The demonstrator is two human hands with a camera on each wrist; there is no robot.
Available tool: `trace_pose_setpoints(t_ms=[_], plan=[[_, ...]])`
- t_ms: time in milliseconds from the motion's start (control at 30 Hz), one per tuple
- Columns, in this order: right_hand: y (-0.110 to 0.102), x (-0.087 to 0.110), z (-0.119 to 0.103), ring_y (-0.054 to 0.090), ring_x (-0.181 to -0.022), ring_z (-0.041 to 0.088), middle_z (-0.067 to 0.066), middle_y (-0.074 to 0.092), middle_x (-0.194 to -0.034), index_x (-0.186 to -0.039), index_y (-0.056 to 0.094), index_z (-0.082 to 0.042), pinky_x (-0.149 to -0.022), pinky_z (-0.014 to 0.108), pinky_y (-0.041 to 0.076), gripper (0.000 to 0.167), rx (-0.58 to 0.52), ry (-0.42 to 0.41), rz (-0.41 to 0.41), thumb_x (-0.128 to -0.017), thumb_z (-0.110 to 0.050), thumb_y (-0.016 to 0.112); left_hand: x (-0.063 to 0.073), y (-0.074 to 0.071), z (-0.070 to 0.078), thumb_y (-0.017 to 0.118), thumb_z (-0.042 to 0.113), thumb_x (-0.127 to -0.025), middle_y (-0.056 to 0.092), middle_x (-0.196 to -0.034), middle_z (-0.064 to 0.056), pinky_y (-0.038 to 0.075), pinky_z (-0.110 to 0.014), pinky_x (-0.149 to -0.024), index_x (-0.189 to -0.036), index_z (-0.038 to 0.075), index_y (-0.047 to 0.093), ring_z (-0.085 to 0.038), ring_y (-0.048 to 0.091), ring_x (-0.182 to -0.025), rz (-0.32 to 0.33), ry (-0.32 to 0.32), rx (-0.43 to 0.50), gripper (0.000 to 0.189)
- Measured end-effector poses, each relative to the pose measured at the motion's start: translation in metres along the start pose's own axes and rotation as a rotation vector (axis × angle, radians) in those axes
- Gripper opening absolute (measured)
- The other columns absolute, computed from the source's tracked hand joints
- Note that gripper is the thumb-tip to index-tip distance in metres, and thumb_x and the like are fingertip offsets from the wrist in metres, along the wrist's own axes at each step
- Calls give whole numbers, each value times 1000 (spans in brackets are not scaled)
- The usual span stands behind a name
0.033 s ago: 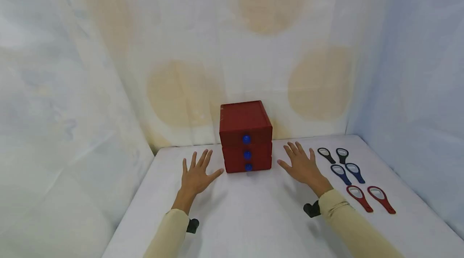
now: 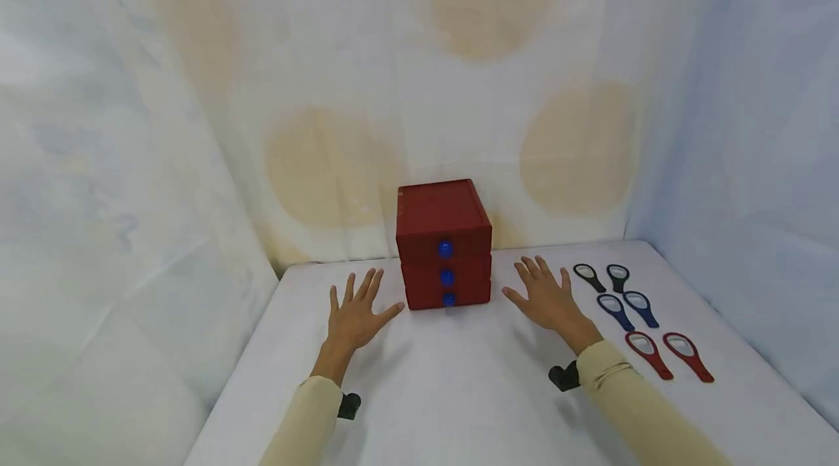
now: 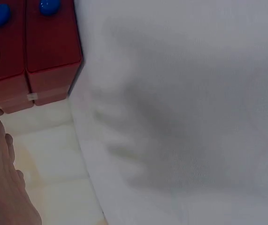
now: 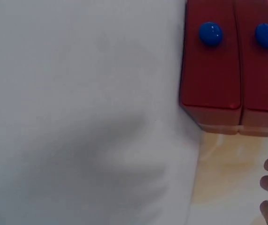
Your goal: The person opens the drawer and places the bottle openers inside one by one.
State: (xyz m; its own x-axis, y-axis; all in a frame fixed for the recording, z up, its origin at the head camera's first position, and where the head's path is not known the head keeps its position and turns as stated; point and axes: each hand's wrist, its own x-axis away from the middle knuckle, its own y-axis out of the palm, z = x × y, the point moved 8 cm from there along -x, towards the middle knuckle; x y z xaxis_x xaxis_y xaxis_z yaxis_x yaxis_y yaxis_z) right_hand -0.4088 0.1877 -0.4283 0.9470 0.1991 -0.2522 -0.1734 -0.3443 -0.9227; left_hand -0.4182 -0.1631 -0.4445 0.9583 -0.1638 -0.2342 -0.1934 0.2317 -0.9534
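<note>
A red three-drawer box (image 2: 444,244) with blue knobs stands at the back of the table, all its drawers pushed in. To its left, my left hand (image 2: 354,320) hovers over the table with fingers spread and holds nothing. My right hand (image 2: 545,302) is spread in the same way on the right of the box, also without anything in it. Both wrist views show the box's lower drawers and a hand's shadow on the tabletop. Right of my right hand lie what look like magnifying glasses in pairs: black (image 2: 617,277), blue (image 2: 641,309) and red (image 2: 688,357).
A white cloth-like wall with tan spots (image 2: 577,149) rises behind the table (image 2: 452,393). Pale sheets hang along the left side (image 2: 118,233) and the right side (image 2: 754,160). A black strap piece (image 2: 564,378) sits at my right wrist, another (image 2: 349,406) at the left.
The head view has tipped very slightly, so the drawer box and magnifying glasses appear a touch higher. Both hands keep the same pose.
</note>
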Motion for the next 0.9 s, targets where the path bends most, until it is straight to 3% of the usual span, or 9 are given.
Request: trace_pose_setpoints(t_ms=[200,333,433,533,667,800,900], plan=[[-4,8,3,24,-145,44,26,38,-152,-145,46,4,-108,73,11,63,-8,-10,45,-100,-38,59,-4,-10,3,41,80,-89,17,-166,4,-7,-63,-115,-162,28,17,-34,4,-153,22,17,29,92],[-6,20,2,39,-136,44,27,48,-142,-136,54,5,-105,70,25,52,-29,-31,97,-98,-29,64,-5,-15,6,42,80,-88,20,-165,0,-7,-63,-115,-161,25,19,-36,8,-152,46,38,130,94],[-4,38,-2,51,-125,43,25,56,-132,-125,62,3,-100,66,38,40,-71,-33,107,-95,-22,68,-4,-17,6,45,75,-91,28,-163,-3,-3,-61,-116,-161,23,20,-34,17,-151,79,39,311,91],[0,62,-9,58,-117,41,21,61,-125,-116,67,0,-95,59,46,28,-140,-9,77,-94,-16,70,-2,-27,7,54,63,-96,47,-151,-5,20,-60,-115,-158,22,31,-29,39,-141,182,34,582,78],[0,96,-22,62,-113,33,11,64,-120,-108,71,-7,-94,50,51,17,-201,28,57,-91,-12,72,1,-45,14,61,47,-98,64,-127,1,45,-53,-97,-144,23,55,-21,59,-117,359,25,887,52],[-3,127,-36,63,-108,23,0,64,-113,-100,72,-14,-93,43,53,14,-255,41,87,-88,-8,74,4,-46,24,66,39,-97,67,-119,3,48,-40,-93,-131,20,67,-17,63,-107,449,-4,1062,39],[-4,148,-50,63,-100,18,-3,63,-107,-96,73,-15,-87,37,56,16,-273,-19,131,-86,-4,76,8,-43,33,68,34,-97,67,-121,1,48,-31,-92,-128,17,69,-17,63,-106,473,-7,1117,36]])
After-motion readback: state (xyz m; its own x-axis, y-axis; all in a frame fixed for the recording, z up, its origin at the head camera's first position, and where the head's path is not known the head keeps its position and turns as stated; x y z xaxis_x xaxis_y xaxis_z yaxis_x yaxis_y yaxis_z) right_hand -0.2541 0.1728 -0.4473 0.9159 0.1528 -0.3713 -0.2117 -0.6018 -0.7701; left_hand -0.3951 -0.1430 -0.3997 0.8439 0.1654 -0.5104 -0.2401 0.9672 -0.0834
